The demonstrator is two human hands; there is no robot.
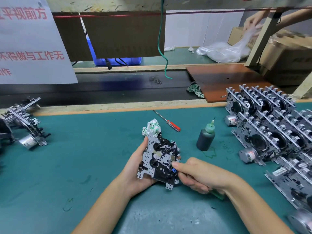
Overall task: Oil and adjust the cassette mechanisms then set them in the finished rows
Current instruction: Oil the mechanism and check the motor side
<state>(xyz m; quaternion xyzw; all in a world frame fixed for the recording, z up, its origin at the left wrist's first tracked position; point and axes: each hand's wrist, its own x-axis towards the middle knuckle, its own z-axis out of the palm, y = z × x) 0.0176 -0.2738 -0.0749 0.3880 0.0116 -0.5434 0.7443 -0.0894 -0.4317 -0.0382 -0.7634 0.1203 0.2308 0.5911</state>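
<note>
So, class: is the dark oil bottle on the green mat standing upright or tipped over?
Upright. The oil bottle stands on its base on the green mat, its green nozzle pointing up, slightly tilted in this wide-angle view. Neither hand touches it.

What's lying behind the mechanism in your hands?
Behind the mechanism a crumpled white-and-green rag lies on the mat. The mechanism covers its near edge, so whether anything lies beneath can't be seen.

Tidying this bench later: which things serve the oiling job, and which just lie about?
In use: cassette mechanism, left hand, right hand, green tool, oil bottle, red screwdriver, finished rows.
Lying about: rag, plastic bag, cardboard boxes.
</note>
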